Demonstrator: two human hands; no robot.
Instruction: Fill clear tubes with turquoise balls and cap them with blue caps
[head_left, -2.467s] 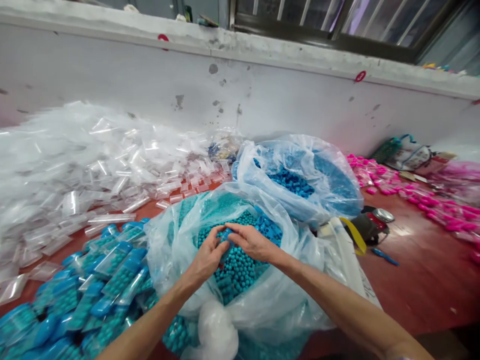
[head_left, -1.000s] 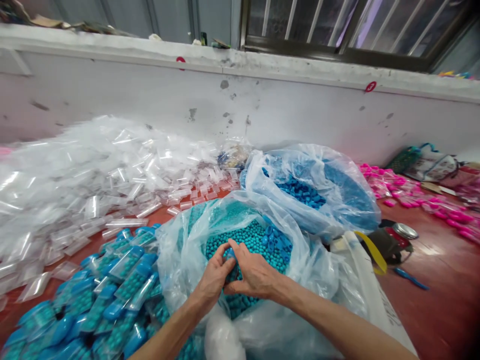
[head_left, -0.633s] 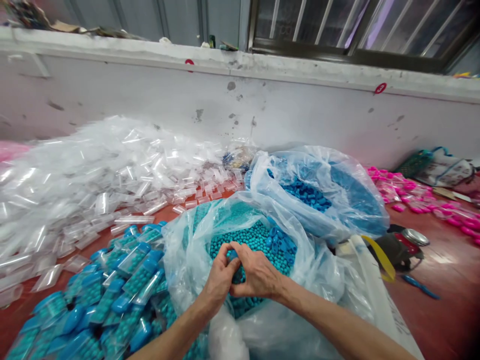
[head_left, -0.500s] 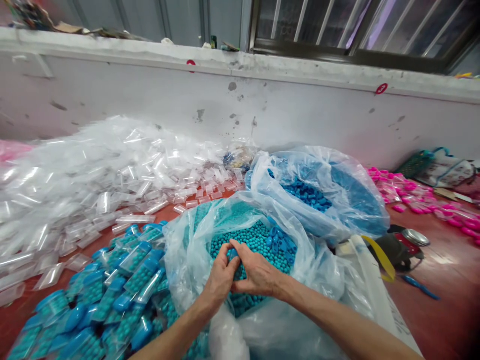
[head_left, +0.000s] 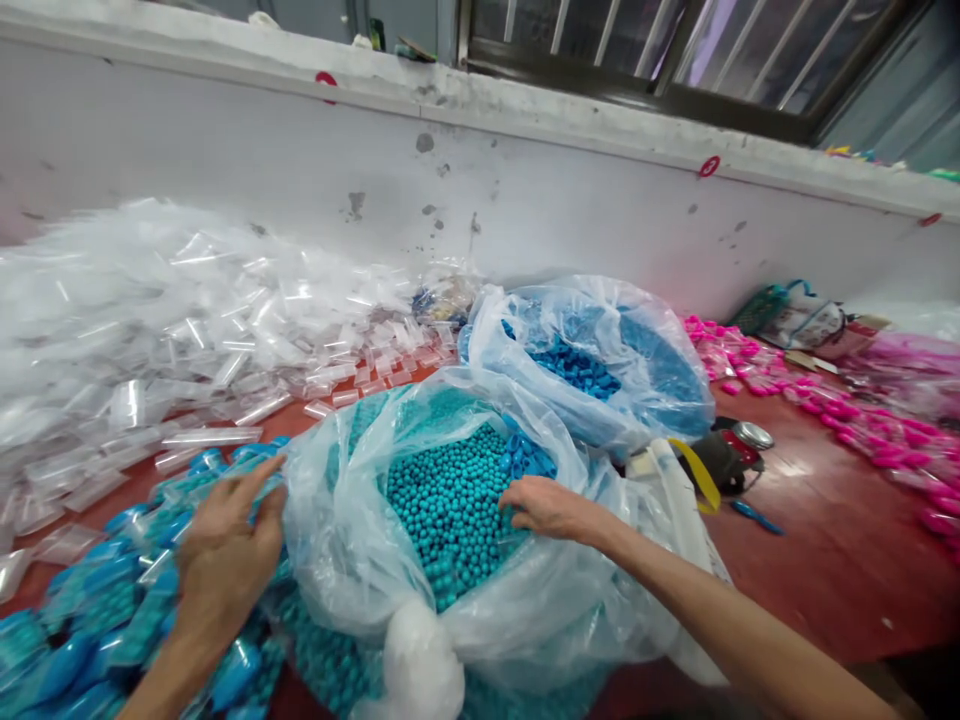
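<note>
My left hand (head_left: 229,550) is over the pile of filled clear tubes with blue caps (head_left: 112,590), on the left. Its fingers are spread and somewhat blurred, and I see nothing in them. My right hand (head_left: 551,508) hovers at the right side of an open clear plastic bag (head_left: 330,520) full of turquoise beads (head_left: 442,500). Its fingers are slightly bent, with the thumb apart below them and nothing visible between. Just beyond these fingertips, a cluster of loose blue caps (head_left: 529,455) lies on the beads.
Behind stands another plastic bag (head_left: 675,390) holding blue pieces (head_left: 577,370). Empty clear tubes (head_left: 225,340) are heaped at the left against the wall. Pink pieces (head_left: 832,410) lie along the right. A headlamp-like device (head_left: 750,437) and a blue tool (head_left: 756,517) rest on the red surface.
My hands were together over the beads, around a small blue-ended thing. Now they are apart: the left moved out to the tube pile, the right shifted towards the caps. The view turned right.
</note>
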